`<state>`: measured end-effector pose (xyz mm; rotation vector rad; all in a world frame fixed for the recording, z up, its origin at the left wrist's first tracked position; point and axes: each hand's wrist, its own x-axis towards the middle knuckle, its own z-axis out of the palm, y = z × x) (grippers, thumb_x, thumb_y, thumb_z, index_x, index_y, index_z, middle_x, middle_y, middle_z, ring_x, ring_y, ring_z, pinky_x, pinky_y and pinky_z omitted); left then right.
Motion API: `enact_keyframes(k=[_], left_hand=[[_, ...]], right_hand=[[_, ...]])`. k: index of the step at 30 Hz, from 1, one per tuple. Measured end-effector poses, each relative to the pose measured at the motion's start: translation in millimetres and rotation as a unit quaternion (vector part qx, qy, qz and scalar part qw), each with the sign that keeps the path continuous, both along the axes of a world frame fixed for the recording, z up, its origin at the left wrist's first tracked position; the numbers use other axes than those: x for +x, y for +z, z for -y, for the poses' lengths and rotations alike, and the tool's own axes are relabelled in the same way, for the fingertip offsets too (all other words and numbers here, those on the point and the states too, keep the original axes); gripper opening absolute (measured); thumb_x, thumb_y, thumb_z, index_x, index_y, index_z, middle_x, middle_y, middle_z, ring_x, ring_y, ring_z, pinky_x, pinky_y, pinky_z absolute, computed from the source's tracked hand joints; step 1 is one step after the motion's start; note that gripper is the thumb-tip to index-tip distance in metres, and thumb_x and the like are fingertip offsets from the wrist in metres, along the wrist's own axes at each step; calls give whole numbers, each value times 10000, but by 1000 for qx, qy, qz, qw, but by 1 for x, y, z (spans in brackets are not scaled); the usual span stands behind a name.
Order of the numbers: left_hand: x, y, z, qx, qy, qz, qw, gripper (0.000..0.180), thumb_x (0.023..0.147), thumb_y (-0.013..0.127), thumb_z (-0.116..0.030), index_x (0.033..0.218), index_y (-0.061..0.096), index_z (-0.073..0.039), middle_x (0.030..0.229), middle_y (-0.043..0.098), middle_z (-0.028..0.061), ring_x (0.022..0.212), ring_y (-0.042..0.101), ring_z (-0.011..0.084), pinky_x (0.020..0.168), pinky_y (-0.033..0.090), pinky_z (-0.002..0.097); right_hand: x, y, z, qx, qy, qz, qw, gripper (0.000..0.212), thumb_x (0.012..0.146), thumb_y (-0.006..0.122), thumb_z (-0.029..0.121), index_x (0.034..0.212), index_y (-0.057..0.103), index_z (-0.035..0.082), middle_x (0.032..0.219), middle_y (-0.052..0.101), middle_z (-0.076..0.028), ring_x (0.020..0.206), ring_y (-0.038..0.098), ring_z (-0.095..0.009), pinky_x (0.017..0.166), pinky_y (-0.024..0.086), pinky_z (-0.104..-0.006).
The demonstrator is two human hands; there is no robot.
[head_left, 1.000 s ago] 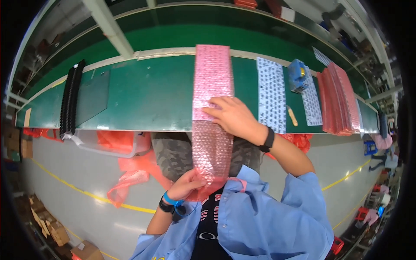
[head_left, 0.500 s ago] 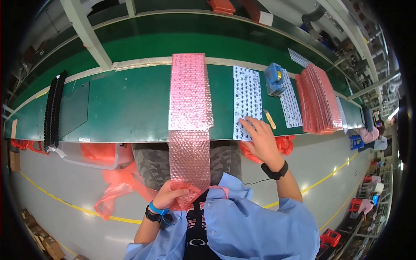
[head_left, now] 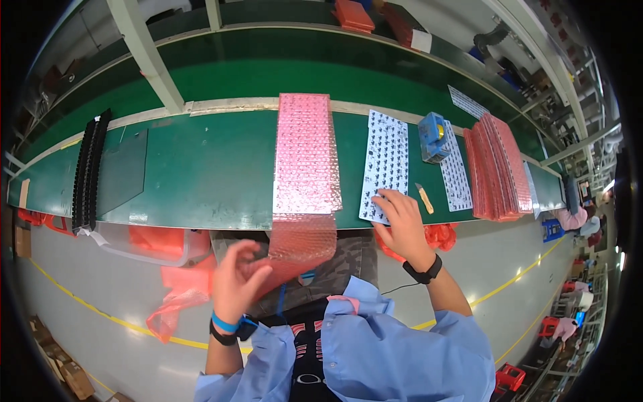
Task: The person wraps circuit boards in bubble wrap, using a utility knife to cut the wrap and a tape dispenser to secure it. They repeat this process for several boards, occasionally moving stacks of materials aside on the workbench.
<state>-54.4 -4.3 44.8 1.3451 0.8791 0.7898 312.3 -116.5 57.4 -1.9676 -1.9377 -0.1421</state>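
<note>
A strip of pink bubble wrap hangs over the table's near edge, with a flat panel covered by pink bubble wrap lying above it on the table. Beside the strip's hanging part my left hand is raised, fingers apart and loosely curved, holding nothing. My right hand grips the near end of a white keyboard circuit board, fingertips on top and thumb at its near edge. To the board's right lies a utility knife, and past it stands a blue tape dispenser.
Another white board lies beside the dispenser, with a stack of pink-wrapped panels further right. Black ridged strips stand at the left. A clear plastic bin and loose pink wrap are below the table edge.
My left hand has let go of the bubble wrap's lower end and moved up and left; the strip hangs looser. Under my right hand the white board has turned slightly, its near end shifting left.
</note>
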Motion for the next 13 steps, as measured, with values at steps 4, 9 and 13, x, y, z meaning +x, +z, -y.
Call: enact_keyframes(k=[4,9,13], left_hand=[[19,23,-56,400,-43,-276,873,513,890,801,-82,1351,587,-19,1220,696,110,923,717,203,804,582,303],[45,1,-53,203,-40,-222,953,608,860,813,-95,1408,556,-35,1283,668,115,853,706,233,747,580,312],[62,5,-34,128,-23,-160,979,608,931,762,-170,1479,521,-65,1371,639,148,869,712,218,766,595,366]], right_hand=[[5,-1,5,-28,-4,-19,999,536,826,795,200,1321,631,72,1408,595,-147,1291,570,-358,1084,416,-476],[-17,15,-22,-47,8,-79,996,545,862,796,229,1360,622,92,1477,553,-161,1334,543,-382,1134,392,-467],[-56,1,-73,-50,49,-170,983,642,863,816,291,1448,594,148,1579,477,-183,1492,403,-415,1241,304,-489]])
